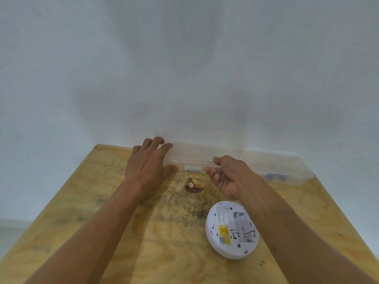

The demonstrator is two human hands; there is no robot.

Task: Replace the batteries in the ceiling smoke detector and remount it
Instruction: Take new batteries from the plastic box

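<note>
the detector (pixel 231 229) lies back-up on the table (pixel 102 201), well short of the clear box (pixel 205 158) at the wall, probably so its battery bay stays reachable. both hands are at that box: the left hand (pixel 147 165) spread open against its left end, the right hand (pixel 227 177) loosely curled at its front, holding nothing, likely to open it. beside the box's right end another clear case (pixel 287 169) holds blue bits; nothing blocks the reach.

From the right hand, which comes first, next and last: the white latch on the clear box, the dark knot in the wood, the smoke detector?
1. Latch, just left of the right hand's fingertips.
2. Knot, lower left of the hand.
3. Smoke detector, nearer the camera, below the wrist.
</note>
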